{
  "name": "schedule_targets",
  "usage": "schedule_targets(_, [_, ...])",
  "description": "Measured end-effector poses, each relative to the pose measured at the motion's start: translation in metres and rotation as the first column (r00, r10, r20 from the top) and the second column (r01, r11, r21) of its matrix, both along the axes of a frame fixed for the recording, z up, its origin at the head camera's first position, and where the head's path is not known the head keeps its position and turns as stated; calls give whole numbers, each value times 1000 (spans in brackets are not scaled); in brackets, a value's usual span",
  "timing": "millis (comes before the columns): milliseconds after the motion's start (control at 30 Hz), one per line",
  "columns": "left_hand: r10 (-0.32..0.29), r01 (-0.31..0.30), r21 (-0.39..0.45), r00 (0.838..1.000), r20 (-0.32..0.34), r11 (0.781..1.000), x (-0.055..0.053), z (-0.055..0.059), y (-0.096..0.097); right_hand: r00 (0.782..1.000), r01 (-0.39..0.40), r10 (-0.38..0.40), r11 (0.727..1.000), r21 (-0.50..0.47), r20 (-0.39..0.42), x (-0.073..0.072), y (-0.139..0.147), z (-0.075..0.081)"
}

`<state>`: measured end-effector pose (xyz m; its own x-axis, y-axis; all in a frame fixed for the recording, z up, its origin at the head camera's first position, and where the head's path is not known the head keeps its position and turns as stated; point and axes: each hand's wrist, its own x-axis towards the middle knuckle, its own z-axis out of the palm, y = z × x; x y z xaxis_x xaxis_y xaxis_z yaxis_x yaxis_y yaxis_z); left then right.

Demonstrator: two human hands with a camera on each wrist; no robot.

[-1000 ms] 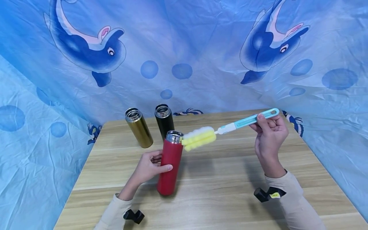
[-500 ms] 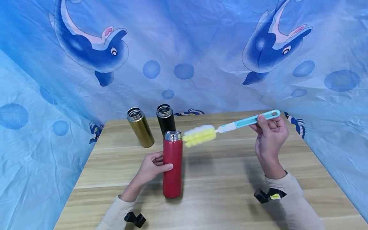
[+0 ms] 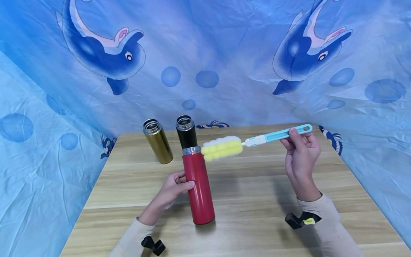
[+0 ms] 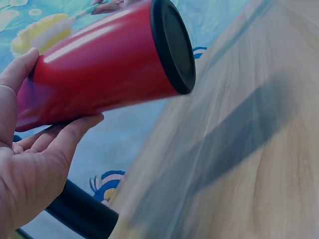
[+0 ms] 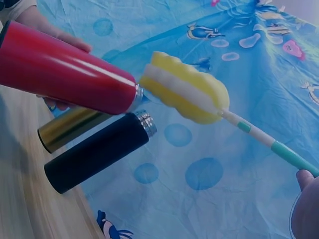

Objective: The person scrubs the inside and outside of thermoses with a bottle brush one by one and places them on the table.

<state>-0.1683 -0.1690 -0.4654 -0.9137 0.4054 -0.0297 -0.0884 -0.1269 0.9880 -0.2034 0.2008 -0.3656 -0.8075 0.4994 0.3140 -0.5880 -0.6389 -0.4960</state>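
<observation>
My left hand grips a red thermos bottle round its middle, thumb across the front. The bottle is held above the table, tilted, its lidless metal neck up and to the left, its black base lower right. In my right hand I pinch the teal handle of a bottle brush with a yellow and white sponge head. The sponge's tip is right beside the bottle's neck, outside its mouth; the right wrist view shows the same closeness.
A gold bottle and a black bottle, both without lids, stand upright at the back of the wooden table. The black one is partly behind the red bottle. A blue dolphin-print cloth hangs behind and at the sides.
The red bottle has gone from leaning right to upright and then to leaning left, its base swinging right. The brush has turned slightly more level while my right hand stays nearly in place.
</observation>
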Motion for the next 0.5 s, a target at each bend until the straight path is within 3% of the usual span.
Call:
schedule_targets(300, [-64,60,209,998,12,976,0,-5,8,996,-41,43,999,-18,75,-3,-15,-3])
schedule_targets(500, [-52,46,237,998,20,970,0,-3,12,992,-66,70,997,-36,102,-6,-26,-7])
